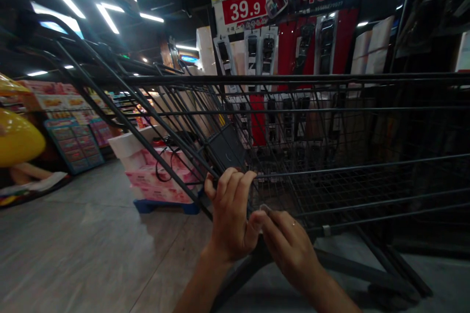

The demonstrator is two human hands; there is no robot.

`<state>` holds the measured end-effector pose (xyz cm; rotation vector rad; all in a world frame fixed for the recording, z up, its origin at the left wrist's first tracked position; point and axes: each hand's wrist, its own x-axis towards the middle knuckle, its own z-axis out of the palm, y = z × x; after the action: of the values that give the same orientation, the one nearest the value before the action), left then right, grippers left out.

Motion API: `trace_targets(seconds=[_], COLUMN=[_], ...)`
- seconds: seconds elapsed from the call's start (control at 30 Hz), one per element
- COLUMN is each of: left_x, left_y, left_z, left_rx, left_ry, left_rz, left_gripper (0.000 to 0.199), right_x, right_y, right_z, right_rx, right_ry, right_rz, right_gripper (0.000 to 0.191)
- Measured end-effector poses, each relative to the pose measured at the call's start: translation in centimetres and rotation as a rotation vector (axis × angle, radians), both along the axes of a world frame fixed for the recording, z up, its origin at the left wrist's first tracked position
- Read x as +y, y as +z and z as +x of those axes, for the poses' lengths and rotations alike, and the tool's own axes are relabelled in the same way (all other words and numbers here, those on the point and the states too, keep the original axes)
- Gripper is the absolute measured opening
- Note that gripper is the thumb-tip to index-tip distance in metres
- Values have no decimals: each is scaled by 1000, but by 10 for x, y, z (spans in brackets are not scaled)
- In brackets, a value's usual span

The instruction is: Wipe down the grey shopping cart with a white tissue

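Note:
A dark metal shopping cart (367, 172) stands side-on and close in front of me, its wire basket filling the right half of the head view. My left hand (231, 210) has its fingers curled over the cart's side wires at the lower rear corner of the basket. Just right of it and lower, my right hand (290, 239) has its fingers pinched together against the basket's bottom edge, close to the left thumb. A small greyish bit shows at the right fingertips, too little of it to name. A dark grey flap (227, 146) sits inside the cart's rear end.
Behind the cart hangs a rack of packaged belts (262, 51) under a price sign (242, 10). Pink cartons (161, 181) are stacked on a blue pallet (167, 207) at left. Further left are a large yellow shiny object (18, 139) and grey floor (91, 244).

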<state>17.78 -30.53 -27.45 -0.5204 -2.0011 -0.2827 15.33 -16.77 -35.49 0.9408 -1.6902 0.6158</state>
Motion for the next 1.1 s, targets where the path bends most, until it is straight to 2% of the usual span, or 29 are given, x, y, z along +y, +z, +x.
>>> trace_targets(seconds=[0.13,0.23,0.4,0.6,0.7,0.8,0.9,1.0,1.1], left_x=[-2,-2,1,10,11,11,14,21,27], left_y=[1,1,0,0,-1,-3,-4,-4,-4], left_z=[-1,-2,-4,-4,-6,-7,-8,-8,-8], left_rx=[8,1,25,60,91,129,145,141,137], left_ry=[-5,2,32,169,237,290,346,378,387], left_rz=[-14,0,25,22,-29,-93,-105,-87,-59], left_gripper=[62,60,54,37,37,40,40,40,38], right_x=[13,24,36,31,36,48,56,52,42], right_y=[-20,-26,-37,-56,-57,-44,-15,16,28], right_z=[-2,0,2,5,9,14,13,6,-3], right_rx=[7,19,102,9,-49,-85,13,92,86], right_ry=[17,1,7,-45,-76,-92,-102,-121,-120], right_rz=[79,113,256,281,262,210,95,-44,-89], right_gripper=[24,26,32,38,41,39,27,23,23])
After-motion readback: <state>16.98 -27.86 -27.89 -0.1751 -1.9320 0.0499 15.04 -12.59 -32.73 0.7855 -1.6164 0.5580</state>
